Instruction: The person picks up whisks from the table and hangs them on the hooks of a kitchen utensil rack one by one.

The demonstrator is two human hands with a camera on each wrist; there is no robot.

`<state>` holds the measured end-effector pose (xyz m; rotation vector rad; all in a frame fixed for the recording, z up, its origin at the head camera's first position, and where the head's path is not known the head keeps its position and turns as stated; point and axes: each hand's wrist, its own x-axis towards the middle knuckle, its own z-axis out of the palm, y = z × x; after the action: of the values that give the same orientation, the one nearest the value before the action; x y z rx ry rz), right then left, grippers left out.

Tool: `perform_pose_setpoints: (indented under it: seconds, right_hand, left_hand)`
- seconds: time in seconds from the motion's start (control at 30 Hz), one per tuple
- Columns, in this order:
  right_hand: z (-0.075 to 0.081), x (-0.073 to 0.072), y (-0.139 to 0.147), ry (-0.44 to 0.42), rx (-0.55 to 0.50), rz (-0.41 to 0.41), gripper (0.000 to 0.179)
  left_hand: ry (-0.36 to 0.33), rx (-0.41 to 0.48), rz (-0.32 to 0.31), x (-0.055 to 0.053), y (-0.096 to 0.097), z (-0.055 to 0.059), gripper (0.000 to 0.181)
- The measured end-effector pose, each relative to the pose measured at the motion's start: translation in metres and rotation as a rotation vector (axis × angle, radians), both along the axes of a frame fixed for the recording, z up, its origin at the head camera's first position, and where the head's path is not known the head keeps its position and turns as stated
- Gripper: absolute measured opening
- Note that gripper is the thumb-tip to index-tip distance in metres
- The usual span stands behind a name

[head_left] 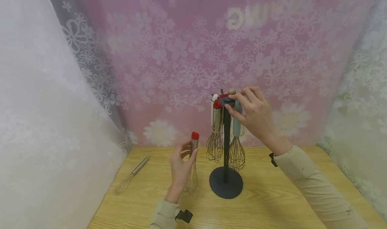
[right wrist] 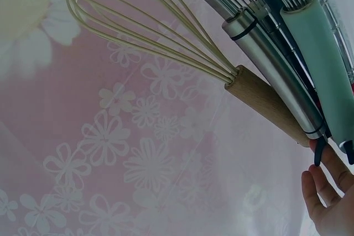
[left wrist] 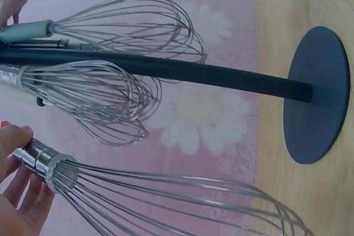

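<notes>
My left hand (head_left: 180, 165) holds a whisk (head_left: 195, 143) by its metal, red-tipped handle, wires hanging down, left of a black stand (head_left: 226, 148). In the left wrist view, thumb and fingers pinch that metal handle (left wrist: 40, 160). Up at the stand's top, my right hand (head_left: 256, 114) grips the hook holder between thumb and fingers. Several whisks hang there: a mint-handled whisk (head_left: 237, 124), a red-tipped metal one (head_left: 216, 119) and a white-handled one behind. The right wrist view shows a wooden-handled whisk (right wrist: 265, 103) and a steel-handled whisk (right wrist: 276, 75) near my fingertips (right wrist: 332, 161).
A small metal whisk (head_left: 136, 170) lies on the left of the wooden table (head_left: 266, 202). The stand's round black base (head_left: 226, 190) rests on the tabletop. A flowered pink curtain (head_left: 181, 71) hangs behind, with pale cloth (head_left: 45, 121) at the left side.
</notes>
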<state>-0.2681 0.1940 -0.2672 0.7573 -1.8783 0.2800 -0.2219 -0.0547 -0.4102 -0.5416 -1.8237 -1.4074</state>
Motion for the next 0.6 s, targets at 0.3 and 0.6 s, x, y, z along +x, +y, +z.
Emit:
perform_pose_setpoints:
  seconds: [0.3, 0.6]
  right_hand:
    - [0.001, -0.001, 0.000, -0.003, -0.002, 0.014, 0.050]
    - [0.001, -0.001, 0.000, 0.005, 0.000, 0.017, 0.044]
  left_hand:
    - [-0.002, 0.022, -0.038, 0.005, 0.008, 0.017, 0.035]
    - [-0.014, 0.050, -0.076, 0.012, 0.016, 0.031, 0.035]
